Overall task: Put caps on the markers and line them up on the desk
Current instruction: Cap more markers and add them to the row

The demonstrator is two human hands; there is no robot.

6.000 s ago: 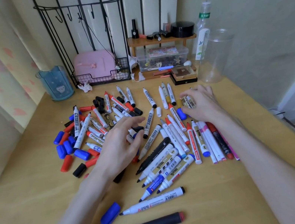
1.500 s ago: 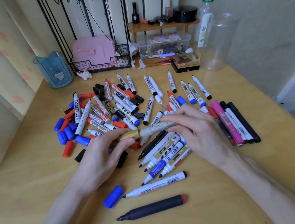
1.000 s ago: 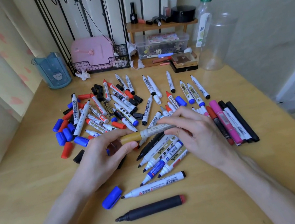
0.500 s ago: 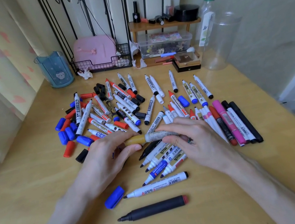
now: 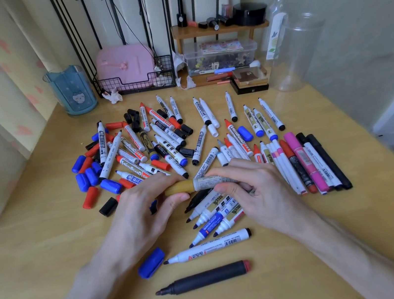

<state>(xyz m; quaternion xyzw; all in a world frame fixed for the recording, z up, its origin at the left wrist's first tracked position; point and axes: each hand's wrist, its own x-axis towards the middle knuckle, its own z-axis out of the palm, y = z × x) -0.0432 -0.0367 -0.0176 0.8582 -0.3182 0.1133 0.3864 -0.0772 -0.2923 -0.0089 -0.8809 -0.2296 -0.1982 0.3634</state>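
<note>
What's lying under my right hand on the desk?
Under the right hand several uncapped white-barrelled markers fan out, tips pointing left, with one black marker among them. Their rear ends are covered by the palm, so I cannot tell what else lies there.

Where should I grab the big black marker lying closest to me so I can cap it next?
Grip the black marker around the middle of its barrel, coming straight down from above. It lies flat and alone on the desk, crosswise to you, bare tip at the left and red end at the right. A mid-barrel pinch probably keeps fingers off the ink and leaves the tip free for a cap.
</note>
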